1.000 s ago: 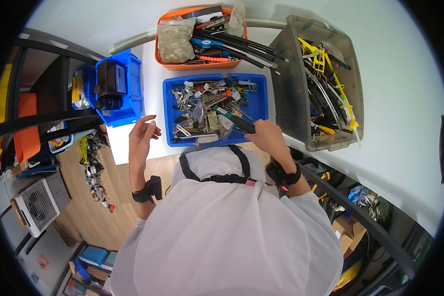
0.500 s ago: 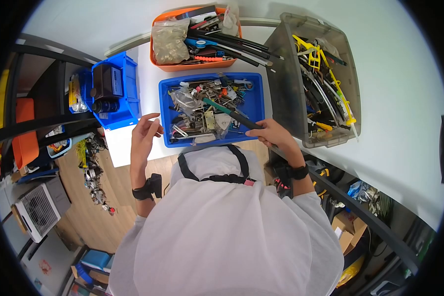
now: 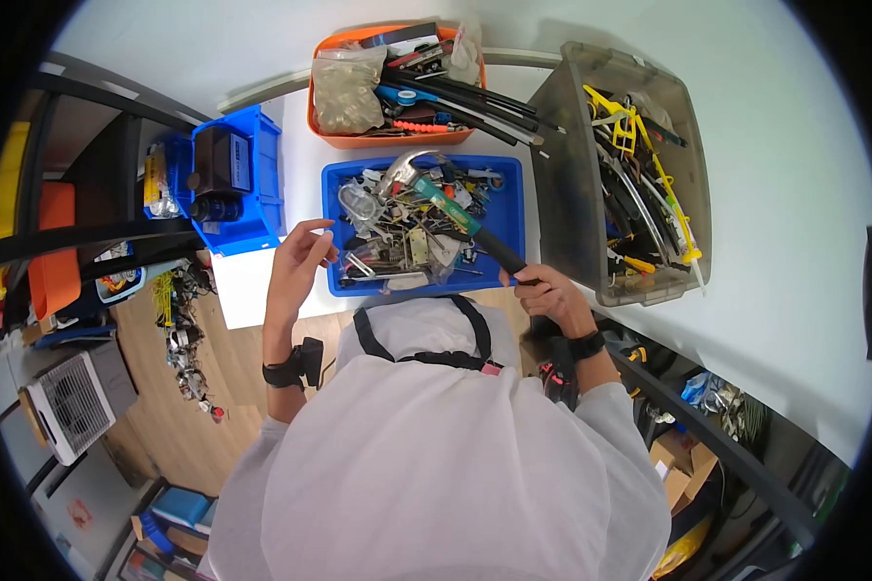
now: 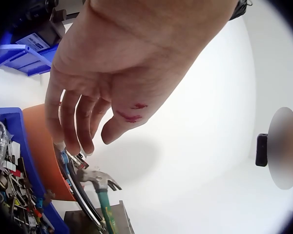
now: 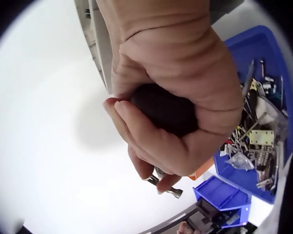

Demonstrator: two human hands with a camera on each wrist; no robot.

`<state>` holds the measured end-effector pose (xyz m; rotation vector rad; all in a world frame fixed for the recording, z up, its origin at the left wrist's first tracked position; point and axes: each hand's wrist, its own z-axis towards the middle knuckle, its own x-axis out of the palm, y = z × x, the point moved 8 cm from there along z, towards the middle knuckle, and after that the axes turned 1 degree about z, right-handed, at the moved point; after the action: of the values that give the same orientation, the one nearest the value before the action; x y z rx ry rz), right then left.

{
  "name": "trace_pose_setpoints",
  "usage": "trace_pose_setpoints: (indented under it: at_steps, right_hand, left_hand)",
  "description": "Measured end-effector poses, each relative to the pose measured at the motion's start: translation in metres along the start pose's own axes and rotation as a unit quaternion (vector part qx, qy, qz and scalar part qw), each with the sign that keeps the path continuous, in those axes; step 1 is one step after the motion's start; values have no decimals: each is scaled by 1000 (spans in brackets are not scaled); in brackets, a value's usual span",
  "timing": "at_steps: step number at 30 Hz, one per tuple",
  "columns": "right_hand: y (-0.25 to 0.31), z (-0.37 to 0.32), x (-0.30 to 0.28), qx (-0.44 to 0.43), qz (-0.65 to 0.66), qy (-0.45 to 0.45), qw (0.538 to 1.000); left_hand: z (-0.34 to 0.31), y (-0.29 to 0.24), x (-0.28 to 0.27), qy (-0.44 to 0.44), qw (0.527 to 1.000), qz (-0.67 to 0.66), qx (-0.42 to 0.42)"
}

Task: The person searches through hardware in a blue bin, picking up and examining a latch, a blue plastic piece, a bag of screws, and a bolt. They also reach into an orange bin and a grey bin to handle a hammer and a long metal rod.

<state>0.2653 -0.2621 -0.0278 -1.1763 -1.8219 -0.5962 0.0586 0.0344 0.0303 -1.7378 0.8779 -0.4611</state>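
The right hand grips the black handle end of a claw hammer, its metal head held above the blue tray of small metal parts. In the right wrist view the fingers curl round the dark handle. Fingers relaxed and holding nothing, the left hand hovers by the tray's left edge. The left wrist view shows the left hand with loosely bent fingers, and the hammer beyond them.
Behind the tray stands an orange bin with tools and a plastic bag. A grey translucent bin with yellow and black items is at the right. At the left is a blue bin holding dark bottles.
The hammer has been raised from among the parts, its head now showing fully. The right hand has moved slightly right and toward the body; the left hand has shifted slightly right.
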Motion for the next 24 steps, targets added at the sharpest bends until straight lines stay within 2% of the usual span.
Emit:
trace_pose_setpoints:
  at_steps: [1,3,4,6,10,12,13,15,16,18,19,20,22,24]
  right_hand:
    - [-2,3,-7,1,-2,1,1000]
    - [-6,3,5,20,96,145,984]
    - [-6,3,11,18,94,148,984]
    - [-6,-3,47,12,130,253,959]
    - [-3,-22,80,-56,106,245,962]
    - [3,-38,91,-117,43,164,979]
    - [7,-51,101,-139,44,164,976]
    - [11,-71,110,-181,-111,63,975]
    - [13,-81,116,-197,-109,65,972]
    - [20,-104,106,-235,-255,-86,934]
    - [24,-119,111,-267,-282,-120,914]
    - [23,-129,113,-279,-276,-121,912]
    - [32,-157,104,-331,-369,-238,835]
    - [33,-175,88,-346,-349,-270,828]
  left_hand:
    - [1,-1,1,3,1000,-1,2]
    - [1,-2,1,-1,1000,2,1]
    - [2,-4,0,-3,1000,8,0]
    - [3,2,-2,11,1000,20,17]
    - [2,13,-2,-3,1000,2,-6]
    - [5,15,-1,3,1000,12,-4]
    - [7,15,2,4,1000,17,-4]
    - [9,16,4,9,999,32,-9]
    - [11,16,7,15,999,40,-13]
    - [12,8,15,28,998,53,-6]
    - [14,6,19,31,998,56,-6]
    - [16,3,23,32,998,59,-7]
    - [20,-2,33,38,997,72,-7]
    - [21,-9,43,36,997,66,-9]
